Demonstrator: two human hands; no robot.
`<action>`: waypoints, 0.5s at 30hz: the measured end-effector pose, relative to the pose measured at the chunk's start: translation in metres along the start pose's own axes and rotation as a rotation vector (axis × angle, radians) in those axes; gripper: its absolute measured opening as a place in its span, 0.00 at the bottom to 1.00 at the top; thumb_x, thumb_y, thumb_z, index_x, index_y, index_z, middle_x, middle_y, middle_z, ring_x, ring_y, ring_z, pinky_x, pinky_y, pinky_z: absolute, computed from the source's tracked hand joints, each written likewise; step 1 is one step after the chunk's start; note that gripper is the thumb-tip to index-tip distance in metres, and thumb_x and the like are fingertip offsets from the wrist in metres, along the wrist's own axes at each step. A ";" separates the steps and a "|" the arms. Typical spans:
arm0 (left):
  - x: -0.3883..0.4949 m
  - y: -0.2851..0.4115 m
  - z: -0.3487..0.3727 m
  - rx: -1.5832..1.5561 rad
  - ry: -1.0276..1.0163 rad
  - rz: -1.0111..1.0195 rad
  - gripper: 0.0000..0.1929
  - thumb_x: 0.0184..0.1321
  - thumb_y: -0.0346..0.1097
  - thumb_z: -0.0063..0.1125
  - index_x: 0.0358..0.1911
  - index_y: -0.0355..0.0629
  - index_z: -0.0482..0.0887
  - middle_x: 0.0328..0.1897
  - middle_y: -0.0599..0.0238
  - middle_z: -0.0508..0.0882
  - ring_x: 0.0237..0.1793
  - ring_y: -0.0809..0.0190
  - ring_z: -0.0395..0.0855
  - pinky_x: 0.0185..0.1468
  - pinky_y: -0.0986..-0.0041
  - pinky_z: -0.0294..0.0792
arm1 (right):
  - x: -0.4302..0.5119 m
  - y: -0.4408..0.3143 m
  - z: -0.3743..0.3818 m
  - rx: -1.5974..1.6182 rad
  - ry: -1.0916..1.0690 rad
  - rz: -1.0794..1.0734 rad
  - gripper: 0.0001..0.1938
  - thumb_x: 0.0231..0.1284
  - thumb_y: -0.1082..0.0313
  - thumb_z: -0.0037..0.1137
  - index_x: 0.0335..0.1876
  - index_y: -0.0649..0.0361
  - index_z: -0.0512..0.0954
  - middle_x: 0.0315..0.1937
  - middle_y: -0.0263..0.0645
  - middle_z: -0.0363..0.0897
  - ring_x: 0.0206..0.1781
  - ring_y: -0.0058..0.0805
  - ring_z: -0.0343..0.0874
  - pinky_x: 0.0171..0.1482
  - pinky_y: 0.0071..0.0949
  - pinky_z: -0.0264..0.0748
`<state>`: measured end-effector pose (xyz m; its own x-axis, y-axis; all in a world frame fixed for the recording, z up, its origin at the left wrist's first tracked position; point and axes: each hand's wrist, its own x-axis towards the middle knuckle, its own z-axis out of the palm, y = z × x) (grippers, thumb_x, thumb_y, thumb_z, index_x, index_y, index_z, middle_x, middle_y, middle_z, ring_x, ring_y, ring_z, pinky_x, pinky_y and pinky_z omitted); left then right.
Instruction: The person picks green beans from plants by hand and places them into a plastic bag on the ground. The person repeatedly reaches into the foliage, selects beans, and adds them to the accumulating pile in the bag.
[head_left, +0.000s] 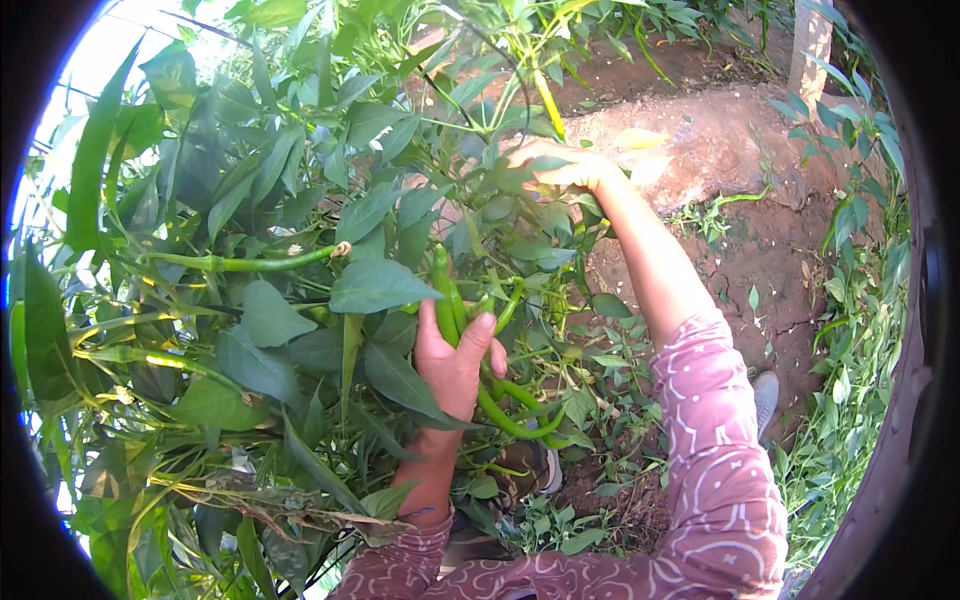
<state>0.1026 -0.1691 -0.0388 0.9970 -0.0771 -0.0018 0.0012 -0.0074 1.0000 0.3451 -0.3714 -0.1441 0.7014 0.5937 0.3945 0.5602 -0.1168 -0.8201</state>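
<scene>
My left hand (459, 352) is closed around several long green chili peppers (448, 300); some curve out below the hand beside the wrist. Leaves cover part of the fingers. Above and to the right, my right hand (559, 166) reaches into the upper foliage of the pepper plant (382, 210). Its fingers are partly hidden by leaves, so what they touch cannot be told. A yellow-green pepper (550, 105) hangs just above that hand. Another green pepper (277, 262) lies among the leaves left of my left hand.
Dense pepper foliage fills the left side. Bare brown soil (750, 277) runs along the right, with fallen leaves and a loose pepper (742, 197) on it. A pale post (811, 56) stands at upper right. More plants (862, 405) line the right edge. A grey shoe (765, 401) shows beside my right sleeve.
</scene>
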 end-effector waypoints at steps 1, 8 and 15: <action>0.000 -0.001 -0.001 -0.004 0.001 -0.004 0.33 0.59 0.26 0.53 0.67 0.42 0.52 0.35 0.64 0.70 0.17 0.67 0.72 0.20 0.78 0.67 | -0.004 -0.005 0.000 0.074 -0.010 -0.181 0.12 0.48 0.62 0.56 0.36 0.60 0.76 0.30 0.31 0.75 0.34 0.19 0.71 0.38 0.26 0.68; 0.001 -0.001 -0.007 0.015 -0.057 -0.020 0.29 0.61 0.26 0.50 0.65 0.44 0.55 0.40 0.64 0.71 0.18 0.68 0.73 0.22 0.78 0.67 | -0.027 -0.019 0.014 -0.466 0.475 -0.079 0.10 0.47 0.61 0.55 0.33 0.57 0.77 0.30 0.34 0.77 0.34 0.20 0.74 0.40 0.23 0.69; 0.001 -0.001 -0.004 0.031 -0.025 -0.012 0.32 0.59 0.25 0.53 0.66 0.42 0.54 0.38 0.64 0.69 0.18 0.67 0.71 0.20 0.76 0.68 | -0.028 -0.036 -0.002 0.368 0.160 -0.014 0.05 0.53 0.70 0.51 0.33 0.59 0.77 0.23 0.32 0.78 0.29 0.14 0.78 0.29 0.17 0.71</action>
<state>0.1044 -0.1650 -0.0395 0.9947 -0.1017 -0.0145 0.0105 -0.0397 0.9992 0.3061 -0.3853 -0.1254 0.7708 0.4587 0.4421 0.3949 0.2006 -0.8966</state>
